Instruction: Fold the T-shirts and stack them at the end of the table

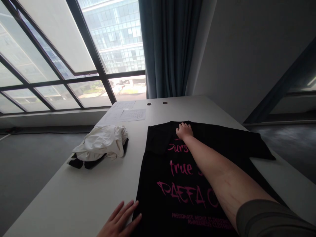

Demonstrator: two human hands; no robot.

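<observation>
A black T-shirt (153, 177) with pink lettering lies spread on the white table. Its left sleeve (159, 140) is folded inward over the body, while the right sleeve (259, 146) sticks out to the side. My right hand (184, 131) reaches across the shirt and rests on the cloth near the collar, fingers laid on the fabric. The forearm covers part of the lettering. At the bottom, my left hand (120, 220) has its fingers spread, with the tips at the shirt's left edge. The near end of the shirt runs out of view.
A crumpled heap of white cloth (101, 141) with black fabric beneath sits on the table (86, 191) at left. Printed sheets of paper (133, 114) lie behind it. Two cable holes (165, 103) are at the far edge. A blue curtain (168, 49) and windows stand beyond.
</observation>
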